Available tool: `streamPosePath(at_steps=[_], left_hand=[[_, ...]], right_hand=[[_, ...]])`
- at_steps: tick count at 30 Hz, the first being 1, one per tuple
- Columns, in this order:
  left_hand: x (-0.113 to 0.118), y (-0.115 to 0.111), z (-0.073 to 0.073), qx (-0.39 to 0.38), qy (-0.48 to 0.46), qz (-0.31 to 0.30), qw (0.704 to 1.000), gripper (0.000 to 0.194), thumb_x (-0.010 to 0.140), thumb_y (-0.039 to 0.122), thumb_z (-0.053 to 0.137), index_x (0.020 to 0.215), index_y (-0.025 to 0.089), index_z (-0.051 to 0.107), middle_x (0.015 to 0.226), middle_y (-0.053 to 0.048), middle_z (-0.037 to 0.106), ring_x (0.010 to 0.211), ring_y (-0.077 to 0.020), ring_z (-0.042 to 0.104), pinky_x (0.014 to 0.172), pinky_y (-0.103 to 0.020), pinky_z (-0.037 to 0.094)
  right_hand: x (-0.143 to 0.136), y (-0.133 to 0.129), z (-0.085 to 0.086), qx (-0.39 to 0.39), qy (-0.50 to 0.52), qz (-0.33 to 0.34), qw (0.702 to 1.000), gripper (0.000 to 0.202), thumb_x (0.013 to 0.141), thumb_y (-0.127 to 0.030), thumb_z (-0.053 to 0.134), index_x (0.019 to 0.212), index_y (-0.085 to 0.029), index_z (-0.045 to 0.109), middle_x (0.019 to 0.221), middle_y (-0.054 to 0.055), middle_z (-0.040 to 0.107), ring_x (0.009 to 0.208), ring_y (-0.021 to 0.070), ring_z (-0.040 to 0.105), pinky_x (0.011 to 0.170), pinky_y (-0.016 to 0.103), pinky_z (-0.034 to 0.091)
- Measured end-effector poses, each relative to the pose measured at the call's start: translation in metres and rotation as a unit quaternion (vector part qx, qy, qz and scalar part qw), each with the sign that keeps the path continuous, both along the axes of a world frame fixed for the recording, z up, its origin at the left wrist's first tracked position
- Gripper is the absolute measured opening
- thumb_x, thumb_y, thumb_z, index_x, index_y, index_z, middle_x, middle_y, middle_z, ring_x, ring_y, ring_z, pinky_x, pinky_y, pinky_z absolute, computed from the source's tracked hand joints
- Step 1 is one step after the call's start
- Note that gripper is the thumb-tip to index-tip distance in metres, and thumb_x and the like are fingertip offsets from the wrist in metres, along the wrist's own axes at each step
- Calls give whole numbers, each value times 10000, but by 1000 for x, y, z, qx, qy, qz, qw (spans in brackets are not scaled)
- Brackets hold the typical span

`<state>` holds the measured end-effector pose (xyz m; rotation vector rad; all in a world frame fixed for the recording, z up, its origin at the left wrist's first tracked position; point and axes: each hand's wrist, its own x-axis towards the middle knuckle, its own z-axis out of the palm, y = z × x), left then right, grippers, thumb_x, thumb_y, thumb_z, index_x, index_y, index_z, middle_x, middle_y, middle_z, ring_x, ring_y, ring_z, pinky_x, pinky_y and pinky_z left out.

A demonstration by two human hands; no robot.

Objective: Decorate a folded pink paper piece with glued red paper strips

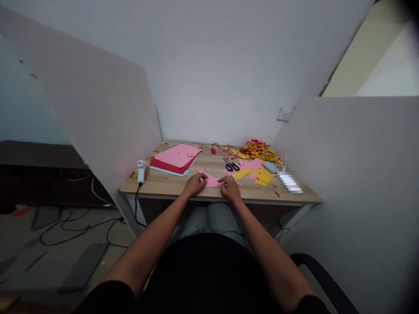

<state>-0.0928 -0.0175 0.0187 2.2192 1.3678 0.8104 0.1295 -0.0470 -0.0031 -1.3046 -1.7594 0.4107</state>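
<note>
A small pink paper piece [213, 181] lies at the table's front edge, between my two hands. My left hand [196, 184] has its fingers bent together on the paper's left end. On the right end rests my right hand [229, 187], its fingers also drawn together at the paper. Dark-handled scissors [232, 166] lie just beyond my right hand, beside yellow paper pieces [262, 175] and another pink piece [252, 163].
On the wooden table [170, 186], a stack of coloured sheets [178, 155] lies left, near a white corded tool [140, 172]. At right are a heap of red and yellow cutouts [260, 150], a grey box [270, 167] and a blurred-out object [290, 182]. Partitions flank the table.
</note>
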Motion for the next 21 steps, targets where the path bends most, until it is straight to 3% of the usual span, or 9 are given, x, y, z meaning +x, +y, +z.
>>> streamPosePath(at_steps=[9, 13, 16, 18, 21], left_hand=[[2, -3, 7, 0, 103, -24, 994, 317, 970, 385, 619, 1187, 156, 640, 1194, -93, 662, 1041, -212, 659, 911, -435, 571], [-2, 0, 18, 13, 125, -66, 990, 230, 946, 311, 646, 1102, 147, 681, 1054, -66, 697, 964, -195, 665, 891, -402, 558], [-7, 6, 24, 16, 127, -103, 986, 214, 863, 190, 669, 1060, 168, 749, 946, -59, 708, 920, -203, 648, 871, -341, 526], [-11, 11, 22, 19, 124, -123, 984, 218, 847, 186, 658, 1025, 204, 783, 990, -71, 704, 1002, -229, 616, 930, -348, 487], [-16, 17, 14, 5, 115, -138, 984, 241, 886, 228, 618, 1048, 248, 795, 1100, -78, 676, 1072, -244, 567, 998, -386, 430]], right_hand=[[-33, -16, 3, 30, -189, 9, 981, 195, 980, -346, 628, 1053, -174, 684, 1147, 68, 688, 1065, 211, 649, 966, 450, 529], [-21, -21, 9, 35, -199, 2, 979, 73, 929, -201, 645, 943, -169, 709, 1015, 53, 707, 1000, 203, 643, 918, 400, 521], [-6, -13, 18, 38, -181, 1, 983, 212, 842, -47, 582, 891, -170, 747, 918, 74, 723, 962, 220, 629, 892, 361, 499], [3, -4, 20, 37, -161, -11, 986, 263, 840, -43, 545, 945, -166, 753, 950, 98, 728, 972, 235, 619, 914, 377, 479], [18, 6, 16, 16, -133, -13, 991, 188, 898, -161, 571, 965, -186, 745, 922, 81, 724, 916, 231, 613, 881, 375, 474]])
